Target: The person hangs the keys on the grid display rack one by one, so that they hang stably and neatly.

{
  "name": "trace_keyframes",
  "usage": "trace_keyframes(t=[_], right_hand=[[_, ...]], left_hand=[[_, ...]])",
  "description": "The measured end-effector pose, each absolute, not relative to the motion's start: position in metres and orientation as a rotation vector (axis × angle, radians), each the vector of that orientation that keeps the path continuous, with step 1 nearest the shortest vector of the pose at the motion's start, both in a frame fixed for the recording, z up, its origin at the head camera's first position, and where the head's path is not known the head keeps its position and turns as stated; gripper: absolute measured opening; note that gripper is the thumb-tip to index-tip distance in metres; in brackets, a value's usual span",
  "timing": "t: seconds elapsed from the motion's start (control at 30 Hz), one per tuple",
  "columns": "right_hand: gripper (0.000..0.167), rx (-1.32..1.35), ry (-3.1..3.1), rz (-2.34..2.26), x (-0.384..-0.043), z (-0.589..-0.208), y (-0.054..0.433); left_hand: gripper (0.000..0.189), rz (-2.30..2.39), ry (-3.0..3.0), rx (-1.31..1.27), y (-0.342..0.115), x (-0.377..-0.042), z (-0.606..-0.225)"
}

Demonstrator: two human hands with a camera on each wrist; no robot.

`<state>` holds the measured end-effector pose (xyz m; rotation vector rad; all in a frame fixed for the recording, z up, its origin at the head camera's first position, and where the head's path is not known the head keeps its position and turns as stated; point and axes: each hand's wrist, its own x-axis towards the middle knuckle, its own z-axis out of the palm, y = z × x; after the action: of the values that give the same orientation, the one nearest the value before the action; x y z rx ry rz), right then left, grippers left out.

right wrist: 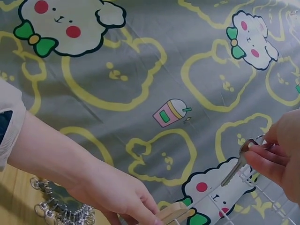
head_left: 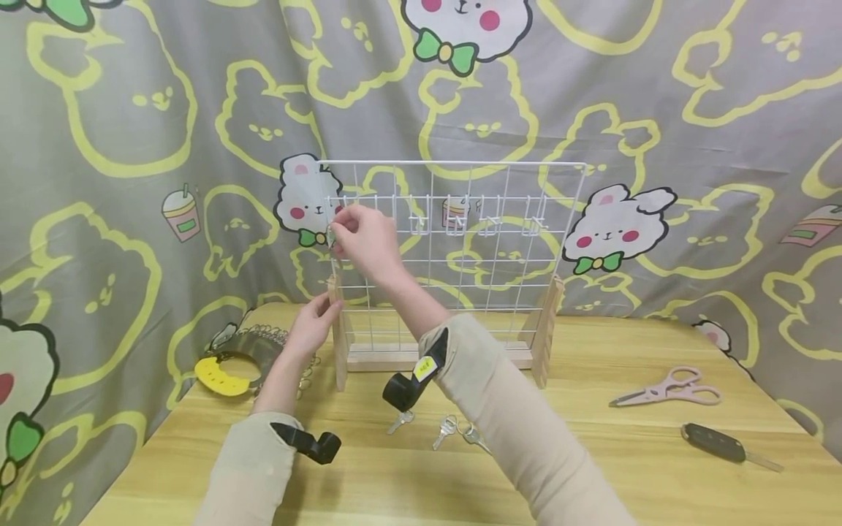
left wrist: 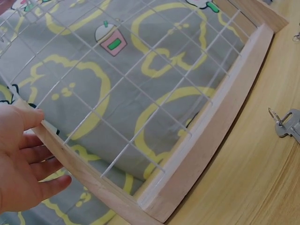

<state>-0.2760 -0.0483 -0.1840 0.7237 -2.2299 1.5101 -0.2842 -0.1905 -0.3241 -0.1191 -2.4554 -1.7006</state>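
Right hand [head_left: 368, 241]: thumb and fingers pinched on a key [right wrist: 236, 161] by its head end, ring at the fingertips, blade pointing down. Key is up at the left side of the wire grid [head_left: 454, 162], around hook height. Can't tell whether key or ring touches a hook or wire.

Left hand [head_left: 312, 321]: on the upper end of the left post [head_left: 338, 343], thumb one side, fingers behind, narrow gap with the wood in it. Lower fingers loosely spread.

Grid is white, standing upright between left post and right post [head_left: 547, 329], wooden base [head_left: 437, 358] along the bottom. White hooks [head_left: 490, 225] sit in a row across its upper part.

Counter [head_left: 658, 482]: three loose keys [head_left: 444, 431] in front of the base, one partly behind the right sleeve [head_left: 513, 409]. Pink scissors [head_left: 671, 387] to the right, points toward the grid side. Black car key [head_left: 713, 442] just nearer than the scissors, blade out. Left of left post: cluster of metal rings [right wrist: 70, 213], yellow piece [head_left: 224, 376] beside it. Patterned grey cloth [head_left: 480, 146] behind everything.
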Motion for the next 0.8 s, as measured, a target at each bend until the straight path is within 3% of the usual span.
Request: trace_keyframes(t=[0.8], right_hand=[[0.014, 0.737, -2.28, 1.268, -0.2771, -0.1924, -0.0447]], left_hand=[[0.056, -1.687, -2.474, -0.114, -0.1916, -0.2837, -0.3246]])
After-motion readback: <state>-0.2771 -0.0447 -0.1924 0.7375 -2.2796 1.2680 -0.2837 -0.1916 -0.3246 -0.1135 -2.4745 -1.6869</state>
